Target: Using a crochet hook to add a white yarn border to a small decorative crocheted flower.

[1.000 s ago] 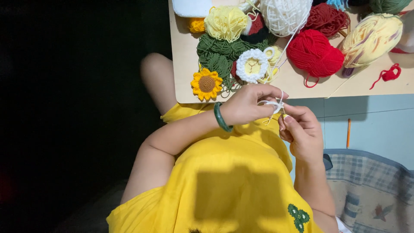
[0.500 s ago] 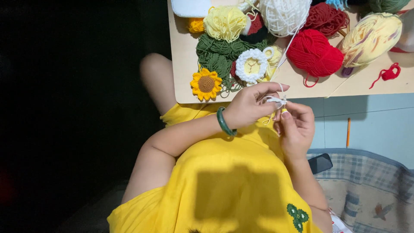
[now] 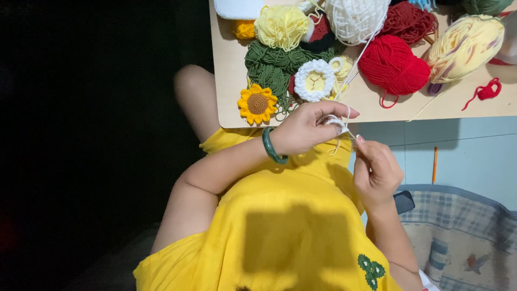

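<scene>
Barely shifted since before | left hand [image 3: 304,129] pinches white yarn [image 3: 338,122] | right hand [image 3: 377,172] closed, apparently on hook

One dark screen, no packages or labels

By my right elbow I saw only a small phone [image 3: 404,201], a black rectangle lying on the checked blue-grey cloth [image 3: 463,237]; its screen was dark, and I could not see any package, label or sign.

Left hand [image 3: 304,129] and right hand [image 3: 377,172], fingertips pinched (nearly touching).
</scene>
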